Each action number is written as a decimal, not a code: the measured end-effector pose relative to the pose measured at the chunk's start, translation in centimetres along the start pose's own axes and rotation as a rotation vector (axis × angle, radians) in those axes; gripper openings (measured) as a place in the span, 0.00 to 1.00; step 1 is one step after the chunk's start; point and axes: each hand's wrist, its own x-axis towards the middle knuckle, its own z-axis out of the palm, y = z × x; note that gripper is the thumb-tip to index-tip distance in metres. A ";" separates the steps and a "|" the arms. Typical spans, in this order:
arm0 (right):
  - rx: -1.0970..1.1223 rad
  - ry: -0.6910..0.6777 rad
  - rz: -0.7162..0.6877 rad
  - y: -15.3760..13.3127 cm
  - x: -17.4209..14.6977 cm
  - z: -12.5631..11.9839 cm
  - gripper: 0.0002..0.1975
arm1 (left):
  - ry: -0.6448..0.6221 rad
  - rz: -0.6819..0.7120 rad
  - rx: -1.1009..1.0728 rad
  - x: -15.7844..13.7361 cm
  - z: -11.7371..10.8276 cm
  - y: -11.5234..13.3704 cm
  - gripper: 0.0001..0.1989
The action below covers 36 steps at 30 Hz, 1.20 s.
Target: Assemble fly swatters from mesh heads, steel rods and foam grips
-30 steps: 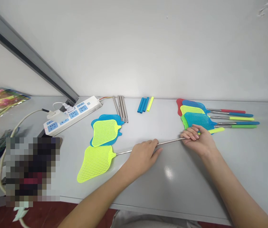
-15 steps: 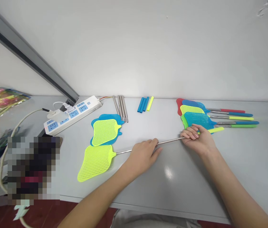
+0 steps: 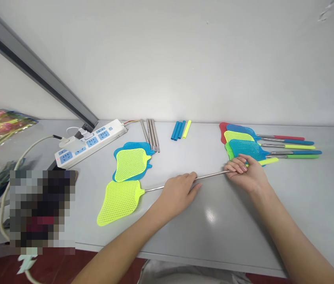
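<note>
- Yellow-green plastic is forming the mesh head of a long fly swatter (image 3: 121, 203), which is lying slantwise across the grey table (image 3: 208, 240), its metal rod (image 3: 211, 175) running under both hands.
- Left hand (image 3: 180, 193) is lying palm down over the middle of this rod, the fingers half bent and the thumb pointing apart; its underside is hiding, so I cannot tell if it is gripping.
- Right hand (image 3: 248, 173) is turning its palm upward and is closing its curled fingers around the handle end; the yellow-green handle (image 3: 269, 161) is sticking out behind it.
- This right hand is covering the place where rod and handle are meeting, and is standing before the near edge of the swatter stack (image 3: 246, 150), whose coloured handles are pointing right.
- Behind the held swatter's head, loose blue heads (image 3: 139, 146) are lying under a yellow-green head (image 3: 130, 164).
- Beside them, several metal tubes (image 3: 154, 136) are lying; farther right, blue sleeves (image 3: 178, 131) and one yellow-green sleeve (image 3: 187, 129) are resting near the wall.
- At left, a white power strip (image 3: 91, 144) is lying slantwise.
</note>
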 end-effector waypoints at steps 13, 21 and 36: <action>0.045 0.023 0.011 0.0 0.0 0.1 0.16 | 0.001 0.009 -0.019 0.0 0.0 -0.1 0.17; 0.015 -0.005 0.012 0.1 0.1 0.0 0.16 | -0.003 -0.038 -0.003 0.2 -0.2 0.2 0.20; -0.087 0.051 0.005 -2.3 -0.1 -0.1 0.19 | -0.031 -0.033 0.045 0.0 0.0 1.6 0.18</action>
